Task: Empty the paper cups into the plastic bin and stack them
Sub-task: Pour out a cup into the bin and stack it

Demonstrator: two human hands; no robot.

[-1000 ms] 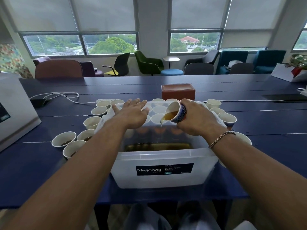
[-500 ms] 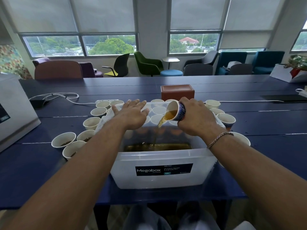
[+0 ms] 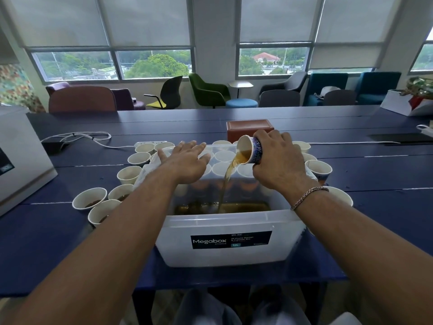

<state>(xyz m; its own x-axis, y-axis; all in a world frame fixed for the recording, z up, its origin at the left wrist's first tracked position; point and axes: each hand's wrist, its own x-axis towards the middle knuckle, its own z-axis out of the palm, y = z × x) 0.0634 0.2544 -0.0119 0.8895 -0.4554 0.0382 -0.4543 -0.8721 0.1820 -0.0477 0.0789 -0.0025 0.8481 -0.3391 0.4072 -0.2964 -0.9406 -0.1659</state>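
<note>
We grip the paper cup in our right hand, tipped over the plastic bin beneath so the brown liquid falls inside. Our left hand lies flat, fingers spread, apparently steadying the bin.

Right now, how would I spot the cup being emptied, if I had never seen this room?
Find the clear bin in the middle of the blue table. Above its far side the right hand holds one cup. It alone is tipped sideways with brown liquid running out; the other cups stand upright on the table.
</note>
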